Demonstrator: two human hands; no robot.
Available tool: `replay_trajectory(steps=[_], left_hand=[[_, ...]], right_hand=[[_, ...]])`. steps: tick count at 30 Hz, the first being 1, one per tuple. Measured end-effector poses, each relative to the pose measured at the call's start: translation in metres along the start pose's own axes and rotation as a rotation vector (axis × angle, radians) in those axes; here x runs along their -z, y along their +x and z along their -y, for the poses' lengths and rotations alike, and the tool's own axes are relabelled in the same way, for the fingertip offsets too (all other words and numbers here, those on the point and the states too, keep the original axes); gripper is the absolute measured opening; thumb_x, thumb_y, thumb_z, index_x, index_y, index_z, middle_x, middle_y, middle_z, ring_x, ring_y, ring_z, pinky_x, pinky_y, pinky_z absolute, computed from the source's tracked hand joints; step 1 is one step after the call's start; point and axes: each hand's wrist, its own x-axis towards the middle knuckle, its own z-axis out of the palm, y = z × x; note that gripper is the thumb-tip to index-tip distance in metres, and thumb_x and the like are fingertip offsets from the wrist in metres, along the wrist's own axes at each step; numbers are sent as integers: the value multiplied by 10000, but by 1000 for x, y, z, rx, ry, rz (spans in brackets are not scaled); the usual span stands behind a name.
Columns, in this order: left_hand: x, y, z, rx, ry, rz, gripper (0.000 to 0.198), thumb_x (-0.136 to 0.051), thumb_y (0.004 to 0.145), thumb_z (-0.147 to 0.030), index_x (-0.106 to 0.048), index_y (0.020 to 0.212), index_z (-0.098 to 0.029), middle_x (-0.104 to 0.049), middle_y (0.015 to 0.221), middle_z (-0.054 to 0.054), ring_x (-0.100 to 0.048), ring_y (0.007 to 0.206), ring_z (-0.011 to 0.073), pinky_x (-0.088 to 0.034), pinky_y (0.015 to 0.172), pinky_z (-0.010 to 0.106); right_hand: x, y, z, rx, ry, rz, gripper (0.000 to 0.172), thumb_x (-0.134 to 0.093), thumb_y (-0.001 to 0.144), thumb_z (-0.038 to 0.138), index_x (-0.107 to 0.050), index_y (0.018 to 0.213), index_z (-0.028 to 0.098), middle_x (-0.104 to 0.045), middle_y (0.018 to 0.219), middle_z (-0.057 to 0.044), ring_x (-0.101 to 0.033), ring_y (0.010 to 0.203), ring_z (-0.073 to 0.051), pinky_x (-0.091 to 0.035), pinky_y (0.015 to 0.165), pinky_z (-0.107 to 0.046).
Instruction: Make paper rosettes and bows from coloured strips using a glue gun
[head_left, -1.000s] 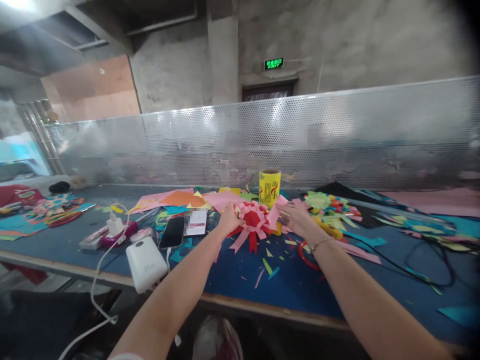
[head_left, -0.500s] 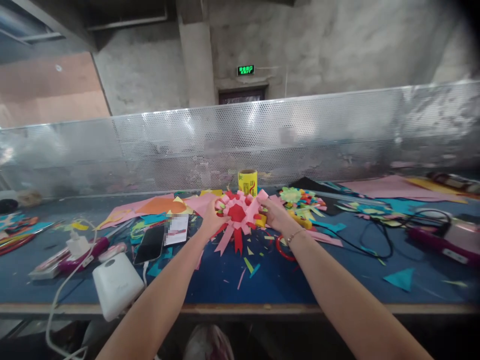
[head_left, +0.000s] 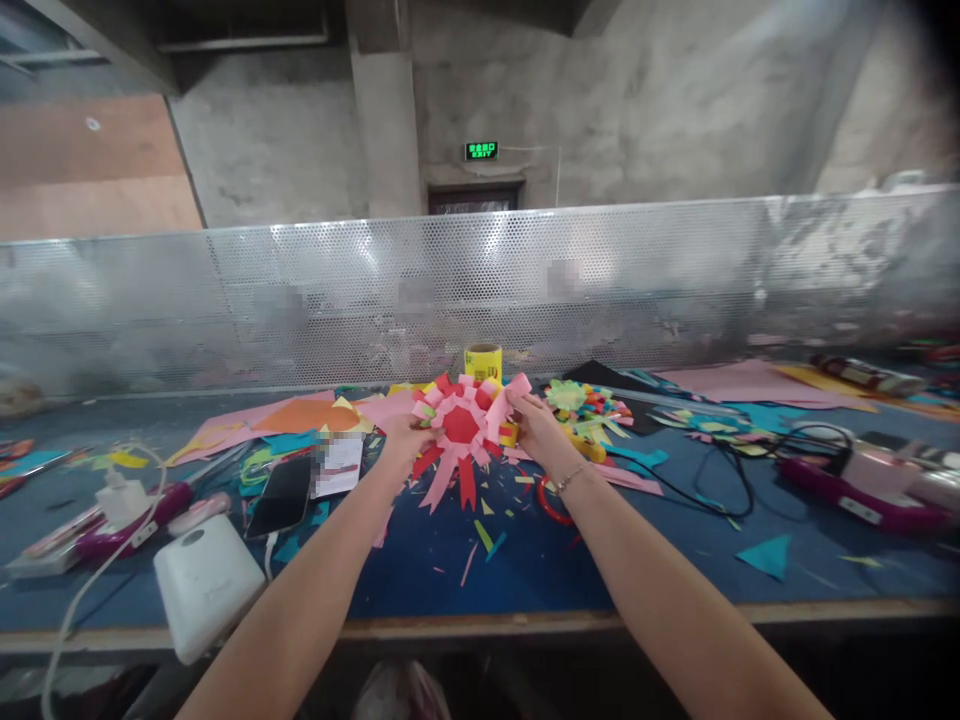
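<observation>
A paper rosette [head_left: 460, 426], with a red centre, pink and red loops and hanging ribbon tails, is held up over the middle of the table. My left hand [head_left: 406, 446] grips its left edge, fingers closed. At its right side, my right hand [head_left: 537, 428] pinches a curled pink paper strip [head_left: 510, 400]; whether the strip is fixed to the rosette I cannot tell. Behind the rosette stands a yellow tape roll [head_left: 482, 362]. Below my right wrist lie scissors with a red handle [head_left: 553, 503], partly hidden.
A second, multicoloured paper flower [head_left: 568, 396] lies to the right. Left are a phone [head_left: 279, 497], a white power bank [head_left: 208, 578] and a cable. Paper scraps litter the blue table [head_left: 525, 585]. A purple device [head_left: 862, 496] sits right; a perforated metal screen [head_left: 637, 280] closes the back.
The view has turned slightly to the right, so most things sit further left. Both hands keep their hold on the rosette and the pink strip, with little visible movement.
</observation>
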Motion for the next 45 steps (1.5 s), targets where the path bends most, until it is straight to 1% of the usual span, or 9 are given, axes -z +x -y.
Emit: replay_trajectory(steps=[10,16,20,23,27,30,33,39,45], left_hand=[[2,-3,-7,-40,59,4,272,-796,482,-158,-590,658,-161,-589,535,-37,-529,467,77,-455,516,204],[10,5,-1,32,213,26,280,-810,508,-240,-573,638,-169,-605,528,3,-581,480,141,-486,535,276],[17,9,2,-14,415,-22,244,-787,537,-238,-555,580,-176,-577,509,-4,-563,482,151,-450,523,272],[20,11,0,-95,569,-85,229,-776,530,-194,-550,567,-182,-587,552,5,-594,601,186,-446,596,285],[13,6,-4,-249,686,-159,204,-750,564,-168,-600,701,-179,-650,810,55,-599,895,233,-437,778,318],[0,-1,-2,-409,721,-20,227,-717,648,-250,-643,849,-176,-662,920,67,-604,872,203,-447,783,311],[-11,-7,2,-469,650,100,222,-688,686,-297,-651,855,-159,-669,837,54,-609,754,172,-463,701,286],[-12,-7,8,-422,507,138,188,-621,728,-327,-622,679,-146,-610,637,2,-552,597,129,-435,604,253],[-5,-2,9,-362,502,132,185,-648,698,-335,-648,690,-150,-647,668,16,-592,646,146,-461,650,266]], right_hand=[[0,7,2,122,58,-92,243,-802,546,244,-590,658,207,-615,601,58,-570,555,-73,-445,500,-178],[-2,4,3,156,84,-99,221,-792,558,247,-597,650,197,-587,565,60,-531,517,-65,-453,509,-184],[-6,0,2,152,96,-91,208,-789,565,235,-630,695,200,-642,635,32,-563,547,-85,-480,530,-208],[-8,-1,2,148,110,-89,198,-792,559,227,-638,681,197,-641,621,30,-571,546,-87,-483,530,-207],[-11,-2,0,147,146,-93,222,-810,528,238,-647,673,195,-652,625,36,-580,552,-75,-484,542,-190],[-18,-5,-4,140,176,-89,245,-827,504,251,-633,647,205,-648,608,48,-590,554,-73,-489,545,-186],[-26,-10,-9,127,187,-68,257,-839,498,254,-624,628,202,-637,582,46,-595,543,-83,-499,542,-198],[-28,-11,-14,116,192,-59,255,-842,502,233,-619,621,196,-639,582,41,-599,530,-87,-500,522,-200],[-14,-1,-5,170,224,-117,204,-812,558,216,-631,651,200,-659,617,45,-602,554,-68,-494,526,-171]])
